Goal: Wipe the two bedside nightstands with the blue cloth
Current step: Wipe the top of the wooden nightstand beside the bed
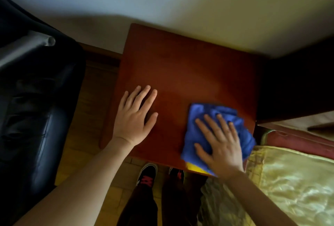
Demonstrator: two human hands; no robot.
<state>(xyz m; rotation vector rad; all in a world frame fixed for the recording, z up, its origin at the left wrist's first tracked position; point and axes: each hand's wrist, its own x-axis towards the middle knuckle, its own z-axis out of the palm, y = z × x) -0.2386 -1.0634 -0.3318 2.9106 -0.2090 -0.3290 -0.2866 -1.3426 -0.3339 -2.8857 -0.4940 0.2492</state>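
A reddish-brown wooden nightstand (180, 66) stands against the wall, seen from above. The blue cloth (213, 113), with a yellow patch at its near corner, lies crumpled on the top's near right corner. My right hand (219, 144) lies flat on the cloth with fingers spread, pressing it against the wood. My left hand (135, 117) rests flat on the near left part of the top, fingers apart, holding nothing. Only this one nightstand is in view.
A black leather armchair (32, 108) with a metal arm stands close on the left. A bed with a shiny gold cover (292, 180) and dark headboard (298, 84) adjoins the nightstand on the right. My feet (159, 175) stand on wooden floor below the front edge.
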